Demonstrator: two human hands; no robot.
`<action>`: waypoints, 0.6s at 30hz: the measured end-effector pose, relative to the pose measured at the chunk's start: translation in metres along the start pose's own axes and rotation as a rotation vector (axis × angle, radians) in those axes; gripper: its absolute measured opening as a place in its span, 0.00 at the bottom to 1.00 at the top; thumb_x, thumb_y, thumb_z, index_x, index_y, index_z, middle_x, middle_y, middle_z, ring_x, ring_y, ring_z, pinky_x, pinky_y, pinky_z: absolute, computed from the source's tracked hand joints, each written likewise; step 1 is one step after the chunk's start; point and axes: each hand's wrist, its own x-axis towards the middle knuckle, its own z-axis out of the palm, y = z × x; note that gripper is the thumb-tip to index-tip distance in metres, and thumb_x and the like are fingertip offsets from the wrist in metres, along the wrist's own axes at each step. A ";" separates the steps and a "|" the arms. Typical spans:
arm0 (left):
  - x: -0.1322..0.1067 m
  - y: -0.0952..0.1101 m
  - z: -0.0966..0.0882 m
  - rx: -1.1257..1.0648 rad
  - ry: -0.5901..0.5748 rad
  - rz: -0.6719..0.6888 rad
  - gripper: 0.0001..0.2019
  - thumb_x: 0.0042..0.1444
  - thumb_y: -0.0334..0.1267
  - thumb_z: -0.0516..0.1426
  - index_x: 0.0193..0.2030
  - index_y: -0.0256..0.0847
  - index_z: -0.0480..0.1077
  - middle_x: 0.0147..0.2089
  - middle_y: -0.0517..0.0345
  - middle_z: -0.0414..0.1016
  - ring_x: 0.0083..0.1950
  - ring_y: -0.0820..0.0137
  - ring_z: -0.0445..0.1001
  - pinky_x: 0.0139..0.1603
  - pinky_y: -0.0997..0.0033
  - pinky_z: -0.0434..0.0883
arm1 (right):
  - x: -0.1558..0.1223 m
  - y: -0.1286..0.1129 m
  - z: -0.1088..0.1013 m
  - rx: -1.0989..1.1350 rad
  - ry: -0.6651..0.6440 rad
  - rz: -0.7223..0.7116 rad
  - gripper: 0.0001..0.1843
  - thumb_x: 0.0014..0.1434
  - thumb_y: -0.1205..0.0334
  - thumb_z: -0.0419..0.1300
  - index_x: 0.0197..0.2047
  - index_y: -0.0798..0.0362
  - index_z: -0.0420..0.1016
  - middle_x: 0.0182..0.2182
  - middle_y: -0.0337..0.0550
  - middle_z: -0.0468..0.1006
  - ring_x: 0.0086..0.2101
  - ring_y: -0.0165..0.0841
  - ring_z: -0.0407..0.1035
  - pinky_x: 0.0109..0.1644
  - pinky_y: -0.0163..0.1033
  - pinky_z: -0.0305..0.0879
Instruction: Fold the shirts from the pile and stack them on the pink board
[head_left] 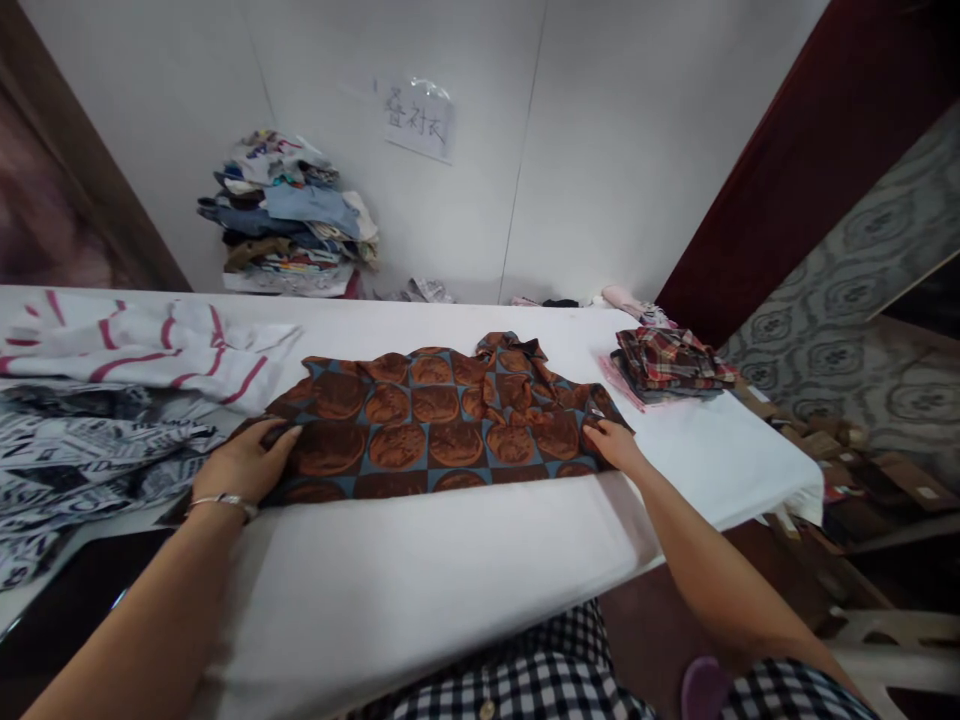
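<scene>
A brown and grey-blue shirt [435, 430] with large round prints lies spread crosswise on the white table, folded to a long strip. Its collar sticks up on the far side, right of the middle. My left hand [244, 462], with a bracelet at the wrist, grips the shirt's left end, thumb on top and fingers partly hidden. At the other end my right hand [613, 442] pinches the cloth near a small white label. The near edge of the shirt runs nearly straight between both hands.
Folded plaid shirts [671, 362] are stacked at the right. A tall clothes pile [292, 215] stands against the back wall. Red-striped white cloth [142, 345] and black-and-white printed cloth [90, 465] lie at the left, above a dark flat object [82, 590]. The white table [450, 560] ends near my body.
</scene>
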 end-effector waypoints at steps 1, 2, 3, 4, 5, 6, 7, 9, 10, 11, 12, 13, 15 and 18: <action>-0.002 0.000 -0.003 0.029 -0.020 -0.030 0.31 0.55 0.60 0.45 0.58 0.42 0.65 0.54 0.43 0.73 0.50 0.53 0.74 0.49 0.56 0.69 | 0.000 -0.003 -0.002 0.002 -0.013 -0.006 0.19 0.60 0.48 0.52 0.37 0.54 0.77 0.36 0.48 0.79 0.39 0.39 0.73 0.41 0.38 0.62; -0.004 0.000 -0.004 0.059 -0.035 -0.050 0.32 0.55 0.61 0.45 0.59 0.43 0.64 0.55 0.43 0.73 0.50 0.52 0.74 0.49 0.56 0.69 | 0.000 -0.005 -0.004 -0.002 -0.022 -0.009 0.22 0.60 0.46 0.52 0.39 0.54 0.77 0.37 0.49 0.79 0.40 0.40 0.73 0.42 0.39 0.62; -0.005 0.001 -0.005 0.086 -0.042 -0.056 0.32 0.55 0.60 0.46 0.60 0.43 0.64 0.55 0.42 0.73 0.50 0.52 0.74 0.48 0.56 0.69 | 0.000 -0.009 -0.005 -0.012 -0.023 -0.009 0.24 0.59 0.43 0.51 0.40 0.53 0.77 0.38 0.49 0.79 0.41 0.41 0.72 0.43 0.40 0.62; -0.006 0.001 -0.006 0.104 -0.045 -0.052 0.30 0.56 0.58 0.46 0.59 0.42 0.64 0.54 0.42 0.73 0.50 0.51 0.74 0.48 0.56 0.69 | 0.001 -0.012 -0.006 -0.029 -0.015 -0.007 0.25 0.58 0.41 0.52 0.41 0.53 0.77 0.39 0.50 0.79 0.42 0.42 0.72 0.43 0.40 0.62; -0.006 0.002 -0.006 0.111 -0.035 -0.043 0.28 0.57 0.55 0.46 0.57 0.40 0.66 0.54 0.41 0.74 0.49 0.51 0.74 0.47 0.56 0.69 | 0.002 -0.015 -0.006 -0.053 -0.007 -0.007 0.26 0.57 0.39 0.53 0.41 0.53 0.77 0.39 0.50 0.79 0.41 0.43 0.72 0.42 0.41 0.62; -0.007 0.003 -0.005 0.105 -0.006 -0.031 0.26 0.58 0.52 0.46 0.56 0.39 0.68 0.53 0.41 0.74 0.49 0.52 0.74 0.47 0.56 0.69 | 0.004 -0.017 -0.006 -0.075 0.002 -0.013 0.25 0.56 0.40 0.54 0.40 0.53 0.77 0.38 0.50 0.79 0.40 0.43 0.72 0.41 0.40 0.61; -0.007 0.005 -0.005 0.090 0.036 -0.018 0.25 0.58 0.50 0.45 0.54 0.38 0.69 0.53 0.41 0.74 0.50 0.53 0.74 0.47 0.57 0.69 | 0.007 -0.019 -0.005 -0.088 0.019 -0.025 0.23 0.57 0.42 0.54 0.38 0.53 0.76 0.37 0.50 0.79 0.39 0.42 0.72 0.40 0.40 0.61; -0.007 0.009 -0.005 0.044 0.148 -0.003 0.24 0.59 0.49 0.43 0.52 0.37 0.70 0.52 0.42 0.74 0.50 0.55 0.73 0.46 0.59 0.69 | 0.015 -0.021 -0.003 -0.077 0.086 -0.060 0.18 0.60 0.48 0.52 0.35 0.52 0.75 0.33 0.48 0.79 0.35 0.39 0.71 0.37 0.38 0.60; -0.007 0.010 -0.005 0.024 0.205 -0.006 0.25 0.60 0.50 0.43 0.52 0.37 0.69 0.52 0.42 0.74 0.50 0.56 0.73 0.46 0.60 0.69 | 0.020 -0.021 -0.002 -0.061 0.135 -0.071 0.17 0.61 0.50 0.50 0.34 0.52 0.75 0.32 0.47 0.79 0.34 0.38 0.71 0.36 0.37 0.59; -0.006 0.012 -0.005 0.009 0.246 -0.015 0.25 0.60 0.50 0.42 0.53 0.36 0.69 0.52 0.42 0.74 0.50 0.56 0.73 0.46 0.60 0.69 | 0.024 -0.021 0.000 -0.046 0.185 -0.071 0.18 0.62 0.51 0.49 0.34 0.52 0.74 0.31 0.46 0.78 0.33 0.37 0.70 0.36 0.37 0.58; -0.005 0.013 -0.004 0.000 0.258 -0.022 0.26 0.60 0.50 0.42 0.53 0.36 0.69 0.52 0.42 0.74 0.51 0.56 0.72 0.47 0.60 0.68 | 0.028 -0.020 0.002 -0.037 0.222 -0.062 0.18 0.63 0.51 0.48 0.34 0.52 0.74 0.30 0.46 0.78 0.33 0.37 0.69 0.36 0.36 0.58; -0.003 0.013 -0.003 0.002 0.232 -0.025 0.26 0.60 0.51 0.42 0.53 0.36 0.68 0.52 0.41 0.74 0.51 0.56 0.72 0.46 0.60 0.68 | 0.031 -0.018 0.004 -0.042 0.236 -0.045 0.18 0.63 0.51 0.48 0.34 0.52 0.74 0.30 0.46 0.78 0.33 0.37 0.69 0.35 0.36 0.58; 0.001 0.012 0.000 0.029 0.110 -0.025 0.25 0.60 0.50 0.42 0.52 0.37 0.69 0.52 0.41 0.73 0.50 0.54 0.72 0.45 0.60 0.68 | 0.034 -0.016 0.010 -0.072 0.207 -0.009 0.18 0.63 0.51 0.49 0.35 0.52 0.74 0.31 0.46 0.78 0.33 0.37 0.69 0.35 0.36 0.57; 0.007 0.006 0.005 0.069 -0.032 -0.006 0.23 0.59 0.50 0.43 0.50 0.39 0.70 0.52 0.41 0.74 0.48 0.54 0.73 0.42 0.60 0.67 | 0.033 -0.016 0.020 -0.121 0.142 0.045 0.16 0.63 0.51 0.50 0.38 0.52 0.74 0.34 0.48 0.78 0.34 0.37 0.71 0.35 0.36 0.57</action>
